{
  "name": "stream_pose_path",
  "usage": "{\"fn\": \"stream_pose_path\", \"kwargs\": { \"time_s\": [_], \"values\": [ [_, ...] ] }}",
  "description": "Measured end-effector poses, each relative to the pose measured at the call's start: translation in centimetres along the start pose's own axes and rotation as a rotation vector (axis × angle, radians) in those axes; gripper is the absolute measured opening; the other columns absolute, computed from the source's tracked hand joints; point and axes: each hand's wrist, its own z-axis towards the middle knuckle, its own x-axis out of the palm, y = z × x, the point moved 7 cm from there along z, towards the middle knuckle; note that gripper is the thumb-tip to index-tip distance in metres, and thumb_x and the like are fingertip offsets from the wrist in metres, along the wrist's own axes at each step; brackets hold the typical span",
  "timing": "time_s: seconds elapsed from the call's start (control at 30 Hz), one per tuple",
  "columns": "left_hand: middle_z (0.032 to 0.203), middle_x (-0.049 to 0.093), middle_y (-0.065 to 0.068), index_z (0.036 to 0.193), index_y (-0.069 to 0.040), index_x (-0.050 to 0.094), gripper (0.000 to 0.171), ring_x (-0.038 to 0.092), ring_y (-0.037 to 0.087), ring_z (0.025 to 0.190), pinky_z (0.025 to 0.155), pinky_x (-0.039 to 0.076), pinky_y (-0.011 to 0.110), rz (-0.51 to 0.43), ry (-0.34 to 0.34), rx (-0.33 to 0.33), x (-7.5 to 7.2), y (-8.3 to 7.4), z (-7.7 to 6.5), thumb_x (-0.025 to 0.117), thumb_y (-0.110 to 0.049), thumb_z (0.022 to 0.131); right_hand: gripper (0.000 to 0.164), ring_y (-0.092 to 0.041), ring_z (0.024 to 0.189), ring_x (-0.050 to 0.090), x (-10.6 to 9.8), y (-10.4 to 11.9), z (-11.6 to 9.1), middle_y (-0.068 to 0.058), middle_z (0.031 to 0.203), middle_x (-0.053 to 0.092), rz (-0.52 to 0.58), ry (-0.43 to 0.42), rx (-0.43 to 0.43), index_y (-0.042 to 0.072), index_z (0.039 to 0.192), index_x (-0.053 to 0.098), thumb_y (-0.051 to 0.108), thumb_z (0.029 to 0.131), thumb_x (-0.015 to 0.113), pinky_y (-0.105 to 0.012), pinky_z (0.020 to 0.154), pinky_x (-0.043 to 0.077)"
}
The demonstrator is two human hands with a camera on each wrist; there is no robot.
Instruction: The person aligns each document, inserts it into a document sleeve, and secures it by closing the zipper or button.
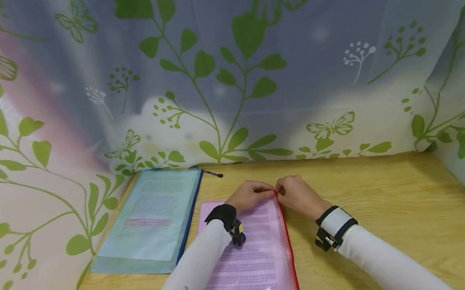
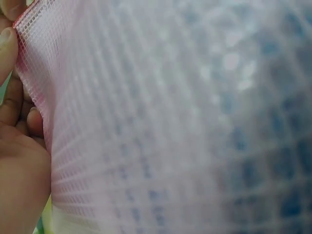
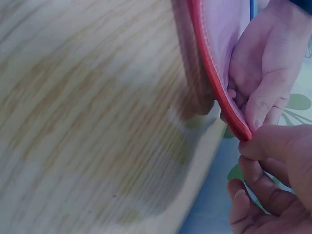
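Observation:
A pink mesh zipper pouch (image 1: 241, 261) lies on the table with a printed sheet showing through it. Its red zipper edge (image 3: 209, 66) runs along the right side. At the far right corner, my left hand (image 1: 250, 195) pinches the pouch beside the zipper, thumb on top. Just to the right, my right hand (image 1: 300, 197) pinches the zipper's far end between thumb and forefinger, and the two hands nearly meet. In the right wrist view that corner is lifted and bent. The pinched zipper end is hidden by my fingertips. Mesh fills most of the left wrist view.
To the left lies a blue zipper pouch (image 1: 111, 264) holding a printed sheet, its dark pull cord (image 1: 219, 175) sticking out at the far corner. The wooden table (image 1: 399, 201) meets a leaf-patterned curtain (image 1: 326, 88) at the back and sides.

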Motion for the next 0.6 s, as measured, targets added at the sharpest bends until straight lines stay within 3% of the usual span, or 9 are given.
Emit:
{"fn": "stream_pose_path", "kwargs": {
  "time_s": [0.2,0.3,0.4,0.6],
  "values": [
    [0.112,0.078,0.007,0.113,-0.006,0.079,0.021,0.068,0.008,0.105,0.096,0.051,0.026,-0.013,0.021,-0.014,-0.4,0.5,0.3,0.073,-0.018,0.097,0.005,-0.015,0.075,0.063,0.0,0.4,0.2,-0.006,0.083,0.073,-0.015,0.012,0.005,0.001,0.086,0.076,0.001,0.087,0.071,-0.032,0.068,0.055],
    [0.109,0.079,0.006,0.111,-0.006,0.08,0.02,0.068,0.006,0.101,0.093,0.052,0.025,0.073,0.045,0.018,-0.5,0.1,0.4,0.074,-0.017,0.096,0.007,-0.015,0.075,0.064,-0.2,0.6,0.1,-0.005,0.08,0.072,-0.034,0.005,-0.002,0.003,0.08,0.075,0.003,0.088,0.074,-0.033,0.069,0.055],
    [0.104,0.08,0.005,0.107,-0.007,0.081,0.016,0.069,0.006,0.096,0.088,0.052,0.023,0.192,0.06,0.062,-0.3,-1.4,0.3,0.075,-0.015,0.094,0.008,-0.015,0.075,0.064,-0.3,0.8,-0.1,-0.004,0.08,0.072,-0.037,-0.003,-0.024,0.003,0.08,0.075,0.002,0.087,0.074,-0.033,0.069,0.055],
    [0.09,0.079,0.002,0.097,-0.009,0.082,0.009,0.062,0.001,0.075,0.068,0.05,0.019,0.367,0.112,0.134,0.0,-3.9,0.8,0.075,-0.008,0.091,0.012,-0.012,0.069,0.059,-0.5,1.0,-0.2,-0.002,0.074,0.069,-0.067,-0.025,-0.085,0.005,0.073,0.072,-0.003,0.083,0.073,-0.03,0.064,0.051]
  ]
}}
